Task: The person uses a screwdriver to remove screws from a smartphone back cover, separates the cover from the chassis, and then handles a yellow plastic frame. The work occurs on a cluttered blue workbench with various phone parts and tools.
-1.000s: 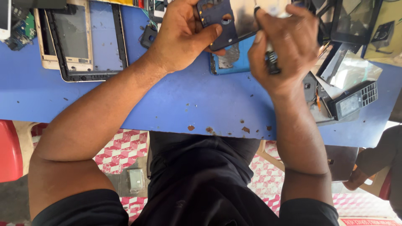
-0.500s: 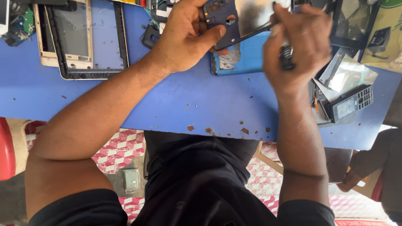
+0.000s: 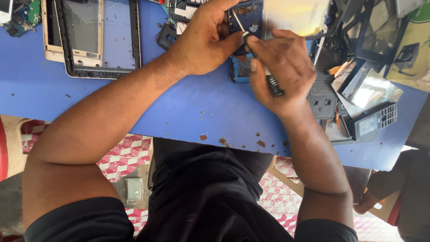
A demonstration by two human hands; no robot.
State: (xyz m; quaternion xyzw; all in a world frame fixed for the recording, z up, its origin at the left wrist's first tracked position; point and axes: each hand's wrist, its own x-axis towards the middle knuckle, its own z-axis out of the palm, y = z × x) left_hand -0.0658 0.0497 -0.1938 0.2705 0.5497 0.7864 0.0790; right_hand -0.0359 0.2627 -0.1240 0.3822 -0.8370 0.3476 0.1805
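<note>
Leaning over blue bench (image 3: 112,107) | right hand (image 3: 282,74) fingers clenched round small screwdriver (image 3: 257,56), tip on blue phone body (image 3: 248,20) | left hand (image 3: 204,38) fingers grasping that phone body above the bench's far side | black tablet frame (image 3: 98,38) lying to the left | keypad phone (image 3: 374,121) lying to the right

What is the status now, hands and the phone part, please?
Left hand grips dark blue phone body. Right hand holds screwdriver, tip on the body. Loose phone parts crowd blue table.
</note>
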